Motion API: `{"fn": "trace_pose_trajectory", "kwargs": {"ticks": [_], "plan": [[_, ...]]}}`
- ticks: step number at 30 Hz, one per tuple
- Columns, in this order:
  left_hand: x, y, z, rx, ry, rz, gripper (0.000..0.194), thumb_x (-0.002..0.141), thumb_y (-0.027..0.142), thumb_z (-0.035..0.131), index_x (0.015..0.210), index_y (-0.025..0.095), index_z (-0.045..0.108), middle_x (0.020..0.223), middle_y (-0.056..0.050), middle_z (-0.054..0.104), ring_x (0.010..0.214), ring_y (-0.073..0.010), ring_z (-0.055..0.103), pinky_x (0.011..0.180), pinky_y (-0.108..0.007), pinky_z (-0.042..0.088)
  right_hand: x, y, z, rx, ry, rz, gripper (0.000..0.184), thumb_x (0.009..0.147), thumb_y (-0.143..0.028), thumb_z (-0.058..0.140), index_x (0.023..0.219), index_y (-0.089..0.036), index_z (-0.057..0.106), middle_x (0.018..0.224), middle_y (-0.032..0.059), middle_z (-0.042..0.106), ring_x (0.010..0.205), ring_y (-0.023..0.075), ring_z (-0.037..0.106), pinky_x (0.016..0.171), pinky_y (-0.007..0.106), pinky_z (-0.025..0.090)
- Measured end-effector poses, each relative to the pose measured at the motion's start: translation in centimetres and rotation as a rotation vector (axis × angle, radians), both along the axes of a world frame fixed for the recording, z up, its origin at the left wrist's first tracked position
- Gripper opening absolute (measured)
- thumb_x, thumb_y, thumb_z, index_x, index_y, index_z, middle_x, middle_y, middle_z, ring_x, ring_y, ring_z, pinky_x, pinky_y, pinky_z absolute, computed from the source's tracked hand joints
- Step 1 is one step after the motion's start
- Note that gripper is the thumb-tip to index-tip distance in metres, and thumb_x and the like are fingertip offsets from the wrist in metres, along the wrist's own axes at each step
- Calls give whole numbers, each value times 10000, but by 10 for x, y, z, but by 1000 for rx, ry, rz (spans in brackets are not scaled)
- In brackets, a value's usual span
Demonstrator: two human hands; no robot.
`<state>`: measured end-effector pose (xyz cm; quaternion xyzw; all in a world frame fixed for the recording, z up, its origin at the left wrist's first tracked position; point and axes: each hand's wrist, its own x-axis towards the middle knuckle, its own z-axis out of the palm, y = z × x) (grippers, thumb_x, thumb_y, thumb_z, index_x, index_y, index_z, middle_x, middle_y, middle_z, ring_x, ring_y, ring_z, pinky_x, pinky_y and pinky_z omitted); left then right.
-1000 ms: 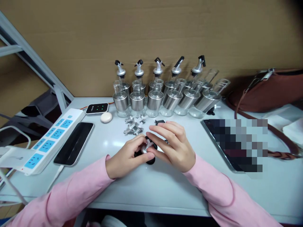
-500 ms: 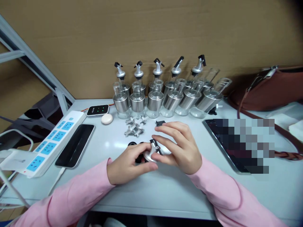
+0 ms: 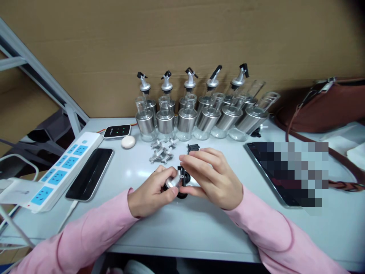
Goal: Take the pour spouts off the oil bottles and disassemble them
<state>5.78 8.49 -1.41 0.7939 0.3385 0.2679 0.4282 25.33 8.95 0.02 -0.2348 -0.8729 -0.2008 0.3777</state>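
My left hand (image 3: 151, 192) and my right hand (image 3: 212, 179) meet at the middle of the white table (image 3: 185, 224). Together they pinch a small silver pourer cap (image 3: 174, 181) with a black spout part. Black round pieces (image 3: 182, 193) lie on the table right under the hands. Just beyond the fingers lie several loose silver spout parts (image 3: 161, 150) and a small black piece (image 3: 193, 147). Behind them stand two rows of glass bottles with steel collars (image 3: 196, 118); the back row wears pourer tops.
A black phone (image 3: 89, 173) and a white power strip with blue sockets (image 3: 57, 171) lie at the left. A small black device with green lights (image 3: 117, 131) and a white oval object (image 3: 128, 142) sit near the bottles. A tablet (image 3: 285, 171) and a brown bag (image 3: 325, 110) are at the right.
Both hands have kept turning the silver cap between the fingers; it tipped up half a second ago and now sits lower, closer to the left fingertips. The view shifted slightly.
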Motion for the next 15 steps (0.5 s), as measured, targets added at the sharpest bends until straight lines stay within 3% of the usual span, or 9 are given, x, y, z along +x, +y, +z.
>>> {"fn": "trace_pose_trajectory", "kwargs": {"ticks": [6,11,15], "plan": [[4,1,-3,-72,-47,23,366,818,538,418,706,190,404,671,-13,442,705,-176,425,692,-327,387,-6,-8,-4,130,-104,-119,229,915,-267,467,937,-185,679,1163,23,615,1062,180,437,930,343,383],[7,-1,0,-286,-156,-85,199,784,371,427,737,178,416,707,-21,502,662,-150,448,609,-273,360,-9,-10,-5,180,-125,-148,269,912,-200,412,881,-225,678,1148,-4,614,1048,168,422,903,328,366],[3,-2,6,-107,-82,-78,195,755,306,445,624,185,365,577,1,455,623,-140,356,615,-272,310,4,-3,1,29,133,-236,343,922,-174,352,708,-224,616,997,34,633,980,197,453,856,357,378]]}}
